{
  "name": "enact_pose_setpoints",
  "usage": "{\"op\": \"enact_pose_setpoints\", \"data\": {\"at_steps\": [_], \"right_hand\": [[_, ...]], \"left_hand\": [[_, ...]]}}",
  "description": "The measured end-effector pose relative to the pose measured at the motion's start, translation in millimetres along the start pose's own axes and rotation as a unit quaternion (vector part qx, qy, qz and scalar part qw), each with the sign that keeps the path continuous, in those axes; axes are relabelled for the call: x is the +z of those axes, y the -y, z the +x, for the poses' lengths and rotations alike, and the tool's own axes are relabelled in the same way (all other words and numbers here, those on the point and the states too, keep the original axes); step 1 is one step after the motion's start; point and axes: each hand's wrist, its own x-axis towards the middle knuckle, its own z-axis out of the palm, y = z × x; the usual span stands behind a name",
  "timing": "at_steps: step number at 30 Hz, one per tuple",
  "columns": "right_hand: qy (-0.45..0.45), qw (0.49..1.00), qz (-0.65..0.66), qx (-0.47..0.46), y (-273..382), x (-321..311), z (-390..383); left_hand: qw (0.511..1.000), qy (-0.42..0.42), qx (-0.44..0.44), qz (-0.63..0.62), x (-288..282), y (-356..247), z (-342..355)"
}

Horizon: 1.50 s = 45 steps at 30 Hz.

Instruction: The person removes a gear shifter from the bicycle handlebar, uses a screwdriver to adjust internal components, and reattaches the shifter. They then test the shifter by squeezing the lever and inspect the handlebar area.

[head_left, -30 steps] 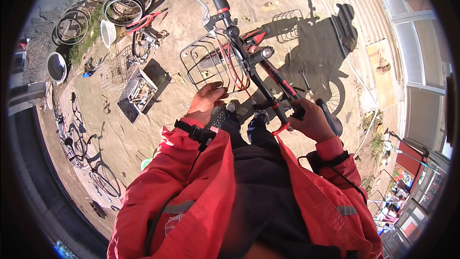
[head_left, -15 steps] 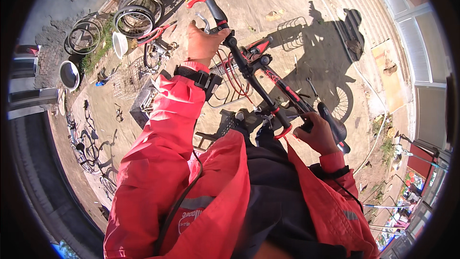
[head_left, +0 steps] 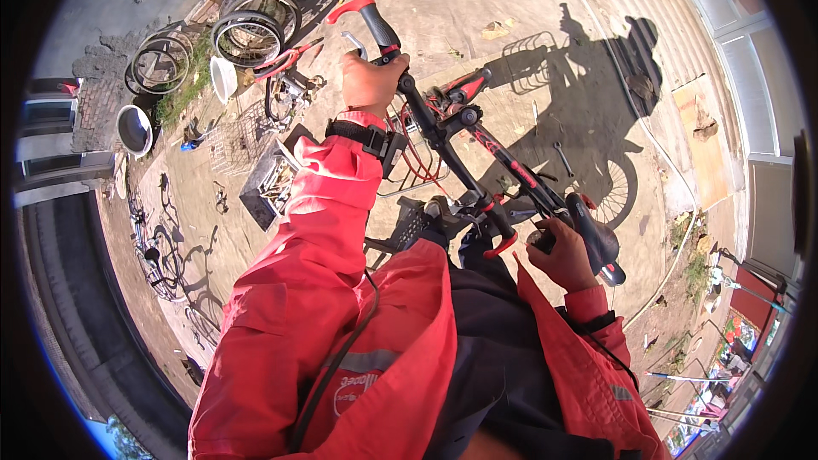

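Observation:
A black and red bicycle (head_left: pixel 514 168) stands at an angle in front of me. Its handlebar (head_left: pixel 456 162) runs from upper left to lower right, with a black grip (head_left: pixel 380 27) and a red bar end at the far side. My left hand (head_left: pixel 372 83) is closed round the bar just inside that grip, near the brake lever (head_left: pixel 354 44). Close to the other red bar end (head_left: pixel 501 245), my right hand (head_left: pixel 566 254) pinches a small dark roundish thing (head_left: pixel 542 241), whose kind I cannot make out. The black saddle (head_left: pixel 594 228) lies just beyond this hand.
To the left are a box of metal parts (head_left: pixel 266 187), a wire basket (head_left: pixel 234 143) and white basins (head_left: pixel 135 130). Loose wheels (head_left: pixel 247 37) lean at the upper left. A wrench (head_left: pixel 563 158) lies on the ground past the bicycle. More bicycle parts (head_left: pixel 158 251) lie at the far left.
The view has shifted slightly, so the ground items sit farther right. My left hand keeps its hold on the bar. My right hand sits slightly lower, still with the dark thing.

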Motion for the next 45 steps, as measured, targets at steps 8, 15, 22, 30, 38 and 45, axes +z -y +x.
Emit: {"op": "enact_pose_setpoints", "data": {"at_steps": [8,15,22,30,38,45], "right_hand": [[0.024,0.999,-0.012,0.023,-11.0,1.6,8.6],[0.049,0.998,-0.027,0.021,-7.0,5.8,22.6],[0.046,0.999,-0.012,0.007,10.5,13.0,33.6],[0.046,0.998,-0.019,0.028,19.1,20.2,35.8],[0.043,0.999,-0.011,0.029,11.5,21.4,33.2],[0.043,0.999,-0.015,0.024,5.9,18.6,30.9]], "left_hand": [[0.963,0.117,-0.077,-0.229,-22.5,40.8,8.4],[0.906,0.152,-0.163,-0.36,-36.6,54.8,-4.7],[0.987,0.081,-0.008,-0.135,-32.3,31.4,5.7],[0.995,0.009,0.082,0.055,-12.9,-6.9,3.2],[0.996,0.043,0.059,0.061,-13.9,-9.4,-1.7],[0.999,0.03,0.035,-0.004,-12.6,-7.6,4.3]]}}
